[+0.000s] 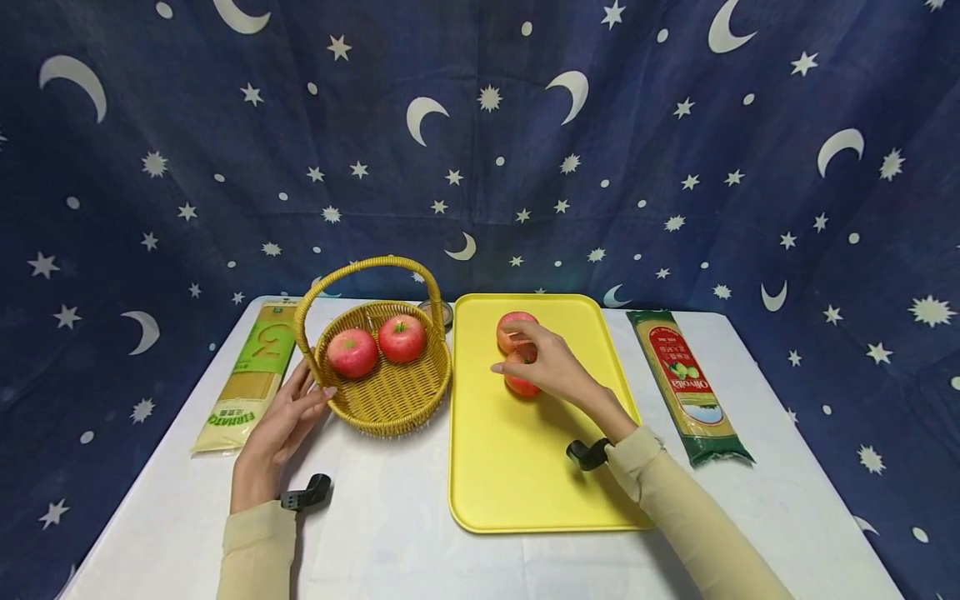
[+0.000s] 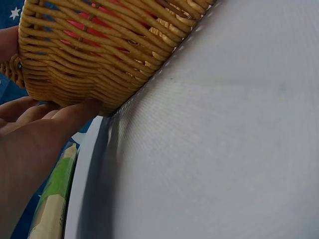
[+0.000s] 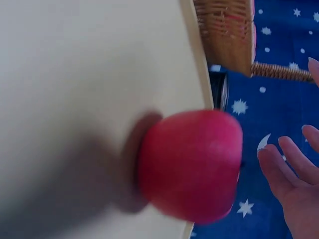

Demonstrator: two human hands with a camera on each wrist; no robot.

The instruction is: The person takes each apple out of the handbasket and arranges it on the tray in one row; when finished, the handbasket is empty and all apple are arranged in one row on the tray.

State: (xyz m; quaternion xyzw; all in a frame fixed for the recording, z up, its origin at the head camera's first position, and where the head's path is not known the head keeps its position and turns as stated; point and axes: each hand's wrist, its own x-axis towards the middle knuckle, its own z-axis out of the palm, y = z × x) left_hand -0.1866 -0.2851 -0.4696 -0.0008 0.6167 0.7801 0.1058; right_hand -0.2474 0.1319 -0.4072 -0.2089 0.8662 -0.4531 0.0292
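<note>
A yellow wicker basket with a tall arched handle stands on the left part of the table, holding two red apples. My left hand grips its left side, thumb at the rim and fingers against the outer weave. On the yellow tray sit a far apple and a near apple, one behind the other. Above them hovers my right hand, thumb and fingers spread, partly hiding both. In the right wrist view, its fingers stand apart from the near apple.
A green and yellow pasta packet lies left of the basket. Another pasta packet, green and red, lies right of the tray. Behind the basket's right side, a small round metal-rimmed object shows partly. A starry dark blue cloth hangs behind the table.
</note>
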